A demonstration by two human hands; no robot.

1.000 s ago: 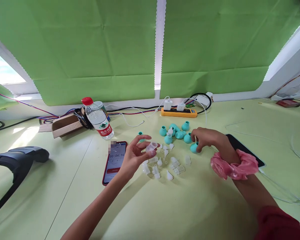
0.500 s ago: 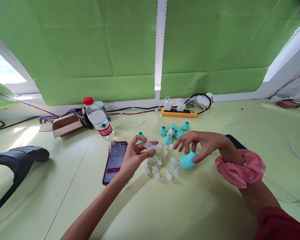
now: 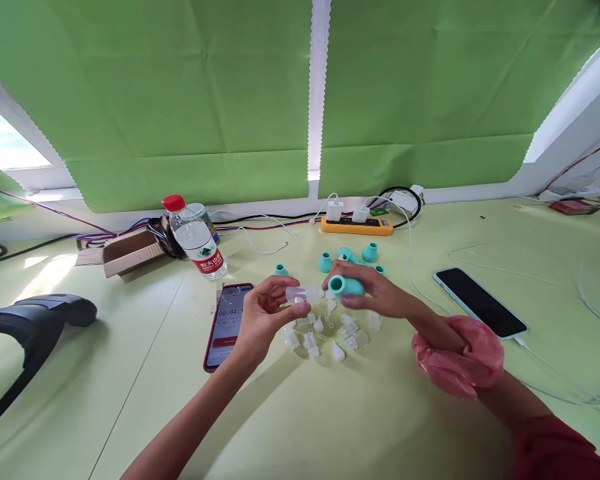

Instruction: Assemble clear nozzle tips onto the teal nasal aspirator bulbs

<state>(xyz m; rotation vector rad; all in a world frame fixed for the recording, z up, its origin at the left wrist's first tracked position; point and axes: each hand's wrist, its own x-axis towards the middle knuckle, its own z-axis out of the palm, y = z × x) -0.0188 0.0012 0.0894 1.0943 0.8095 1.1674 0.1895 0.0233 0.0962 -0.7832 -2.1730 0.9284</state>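
At the far left of the counter (image 3: 145, 400), a dark curved object (image 3: 55, 312) lies in front of an open cardboard box (image 3: 133, 252). Next comes a red-capped water bottle (image 3: 197, 241), then a red-edged phone (image 3: 227, 327) with a timer on its screen. The left hand (image 3: 267, 313) pinches a clear tube (image 3: 300, 294) between thumb and fingers, raised roughly level and pointing right. A lone teal bulb (image 3: 281, 269) stands just behind this hand. Small clear pieces (image 3: 311, 343) lie scattered between and below the hands. The right hand (image 3: 373, 291) grips the held bulb (image 3: 351, 288), also teal, its round mouth near the tube's end; whether they touch I cannot tell. More teal bulbs (image 3: 325, 262) sit behind it, before an orange power strip (image 3: 357, 227). A pink scrunchie (image 3: 460, 357) circles the right wrist, with a dark-screened phone (image 3: 480, 302) beyond.
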